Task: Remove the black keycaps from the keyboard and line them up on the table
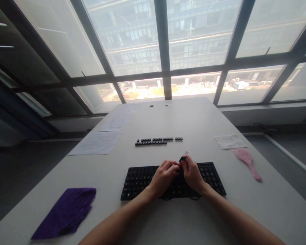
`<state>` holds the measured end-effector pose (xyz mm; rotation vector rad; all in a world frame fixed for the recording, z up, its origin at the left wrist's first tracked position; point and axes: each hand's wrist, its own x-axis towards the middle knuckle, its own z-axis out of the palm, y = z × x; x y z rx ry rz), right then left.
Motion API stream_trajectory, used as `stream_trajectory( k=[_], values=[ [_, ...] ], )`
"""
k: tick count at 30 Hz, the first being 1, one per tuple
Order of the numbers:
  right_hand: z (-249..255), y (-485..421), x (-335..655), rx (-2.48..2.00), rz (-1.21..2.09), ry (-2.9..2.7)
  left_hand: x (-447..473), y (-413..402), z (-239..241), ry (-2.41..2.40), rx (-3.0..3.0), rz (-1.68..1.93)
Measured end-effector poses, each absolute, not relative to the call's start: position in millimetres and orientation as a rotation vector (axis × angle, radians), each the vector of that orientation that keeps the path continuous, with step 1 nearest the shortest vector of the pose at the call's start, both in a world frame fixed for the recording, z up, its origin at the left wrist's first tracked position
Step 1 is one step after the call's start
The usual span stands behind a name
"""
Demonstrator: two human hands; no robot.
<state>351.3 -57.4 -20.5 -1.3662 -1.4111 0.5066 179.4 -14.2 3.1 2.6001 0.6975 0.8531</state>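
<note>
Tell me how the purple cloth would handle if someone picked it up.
The purple cloth would probably hang floppy, since its surface is rumpled. It looks thin, lying almost flat on the table, so it is likely light and, if pushed, more apt to bunch than roll.

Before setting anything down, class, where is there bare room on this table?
Bare room lies between the purple cloth and keyboard, between the keyboard and pink brush, and beyond the keycap rows, right of the paper sheets. It is crowded over the keyboard, where the left hand and right hand are close together.
</note>
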Motion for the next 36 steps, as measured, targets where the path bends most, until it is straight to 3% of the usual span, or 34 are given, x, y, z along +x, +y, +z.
stream_trajectory(
  k=[8, 16, 36],
  values=[
    [-14.9, -57.2, 351.1, -1.330, 0.530, -1.405, 176.4, 38.4, 21.5, 0.987, 2.236, 0.960],
    [-17.4, -56.5, 351.8, -1.334, 0.531, -1.435, 192.3, 105.5, -3.2, 0.981, 2.504, 0.611],
    [-14.6, -57.8, 352.1, -1.323, 0.565, -1.458, 208.3, 146.8, -5.3, 1.157, 2.757, 0.675]
  ],
)
